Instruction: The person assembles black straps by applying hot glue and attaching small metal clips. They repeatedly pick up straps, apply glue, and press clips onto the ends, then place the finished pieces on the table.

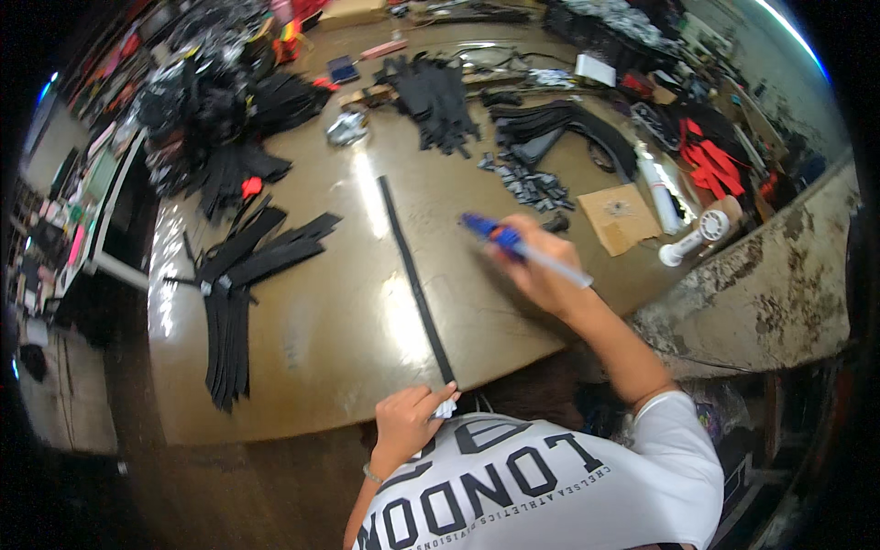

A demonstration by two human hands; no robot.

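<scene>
A long, narrow black strip (pixel 410 266), which looks like a zipper, lies nearly straight on the table, running away from me. My left hand (pixel 410 422) is closed at its near end by the table edge, with a small crumpled white piece (pixel 444 409) under the fingers. Above the table, right of the strip, my right hand (pixel 541 266) grips a pen-like tool (pixel 550 263) with a blue front and a pale, see-through rear. Its blue tip points left toward the strip without touching it. The exact kind of tool is unclear.
Bundles of black strips lie at left (pixel 229 321) and far middle (pixel 429 101). Small dark pieces (pixel 527 183), a brown cardboard piece (pixel 619 218), a white roll (pixel 658 188) and a white spool (pixel 701 240) are at right. Black goods in plastic (pixel 197 110) pile up at far left.
</scene>
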